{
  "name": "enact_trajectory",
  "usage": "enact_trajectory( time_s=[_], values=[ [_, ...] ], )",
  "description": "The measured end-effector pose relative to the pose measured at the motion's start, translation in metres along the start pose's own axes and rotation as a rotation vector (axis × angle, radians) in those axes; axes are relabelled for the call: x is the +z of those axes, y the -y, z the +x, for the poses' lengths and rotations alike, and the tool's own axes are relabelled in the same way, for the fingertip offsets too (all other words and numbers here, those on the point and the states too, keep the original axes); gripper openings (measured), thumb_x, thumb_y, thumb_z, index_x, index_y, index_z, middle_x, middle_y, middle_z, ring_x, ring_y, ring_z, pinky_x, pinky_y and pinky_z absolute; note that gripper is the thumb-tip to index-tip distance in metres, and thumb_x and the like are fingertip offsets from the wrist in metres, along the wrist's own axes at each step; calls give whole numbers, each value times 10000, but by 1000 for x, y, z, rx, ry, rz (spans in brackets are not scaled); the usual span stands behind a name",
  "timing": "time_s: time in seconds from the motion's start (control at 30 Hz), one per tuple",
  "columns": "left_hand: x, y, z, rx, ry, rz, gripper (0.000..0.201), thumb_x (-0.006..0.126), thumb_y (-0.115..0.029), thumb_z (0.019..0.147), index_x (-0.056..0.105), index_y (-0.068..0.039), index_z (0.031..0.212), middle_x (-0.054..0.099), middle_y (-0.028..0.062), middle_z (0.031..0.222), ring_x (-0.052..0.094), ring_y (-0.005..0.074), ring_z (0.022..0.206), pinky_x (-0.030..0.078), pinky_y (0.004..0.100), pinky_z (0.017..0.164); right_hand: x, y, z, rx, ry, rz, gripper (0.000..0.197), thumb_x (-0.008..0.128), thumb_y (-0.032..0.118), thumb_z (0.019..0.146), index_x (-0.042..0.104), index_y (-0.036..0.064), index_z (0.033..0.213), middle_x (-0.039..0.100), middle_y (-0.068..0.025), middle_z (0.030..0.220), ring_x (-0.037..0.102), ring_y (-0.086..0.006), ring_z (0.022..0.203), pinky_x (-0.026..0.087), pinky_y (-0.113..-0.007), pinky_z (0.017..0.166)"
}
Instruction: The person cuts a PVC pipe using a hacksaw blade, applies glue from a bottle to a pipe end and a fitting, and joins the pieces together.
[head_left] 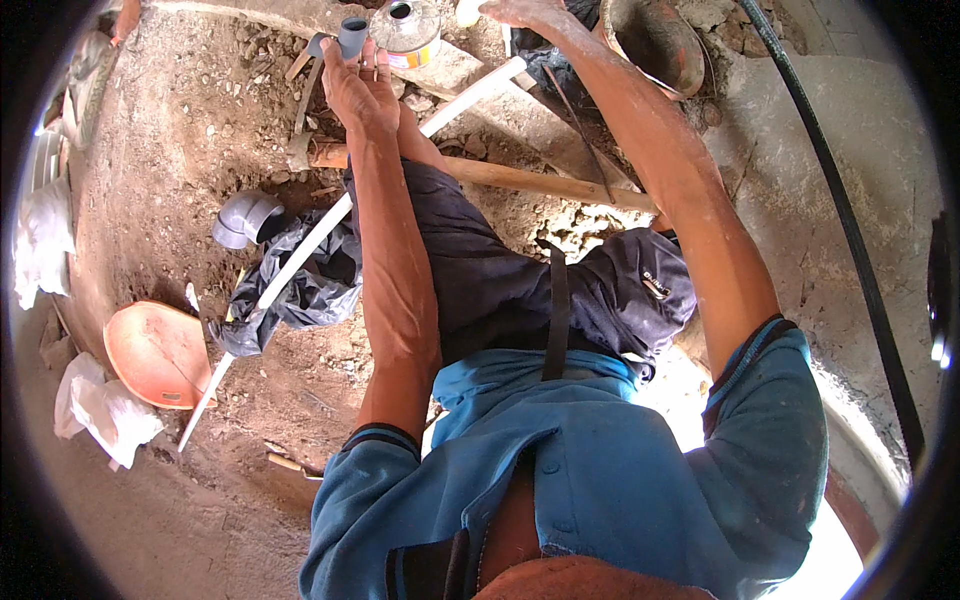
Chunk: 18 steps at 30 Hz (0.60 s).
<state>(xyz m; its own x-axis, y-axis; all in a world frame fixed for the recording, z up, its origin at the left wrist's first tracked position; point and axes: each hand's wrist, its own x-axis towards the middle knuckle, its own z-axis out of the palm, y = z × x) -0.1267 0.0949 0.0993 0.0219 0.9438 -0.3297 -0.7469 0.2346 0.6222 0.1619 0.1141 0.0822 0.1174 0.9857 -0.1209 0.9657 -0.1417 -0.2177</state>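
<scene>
Here, at the far side left of centre, the person's left hand (362, 88) is raised with its grip closed around a short grey plastic pipe fitting (353, 38), one round opening facing up. Just right of it stands a round silver metal can (405, 30) with an open mouth and an orange-and-yellow label (412, 59), its print too small to make out. The right hand (525, 9) reaches to the far edge, partly cut off, near a small pale object (468, 12); whether its grip holds that cannot be told.

A long white plastic pipe (300, 253) slants from far centre to near left, passing beneath the left forearm and across a crumpled black plastic bag (325, 285). Beside the bag lies a grey plastic pipe elbow (240, 218) on the earth floor (150, 220). Nearer left are an orange rounded shell (157, 352) and a white plastic bag (110, 408). A wooden handle (540, 180) lies beyond the dark trousers (480, 270), which bear a small pale mark, unclear, at one knee.
</scene>
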Motion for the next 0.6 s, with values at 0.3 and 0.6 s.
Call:
enact_trajectory(
  time_s=[0.3,0.6],
  values=[
    [3,-3,-1,-5,-14,-5,599,650,-434,1000,445,-84,1442,520,115,1312,572,298,1215,492,440,1050,-26,-8,-18,204,58,-86,589,532,641,913,739,122,1100,743,-135,1052,700,-343,1018,557,-475,905],
    [-2,-3,1,-4,-20,2,594,656,-437,995,454,-93,1434,503,107,1302,579,283,1190,514,426,1013,-16,-15,-52,251,26,-105,571,583,544,913,727,72,1200,711,-237,1175,683,-405,1107,530,-555,979]
  ],
)
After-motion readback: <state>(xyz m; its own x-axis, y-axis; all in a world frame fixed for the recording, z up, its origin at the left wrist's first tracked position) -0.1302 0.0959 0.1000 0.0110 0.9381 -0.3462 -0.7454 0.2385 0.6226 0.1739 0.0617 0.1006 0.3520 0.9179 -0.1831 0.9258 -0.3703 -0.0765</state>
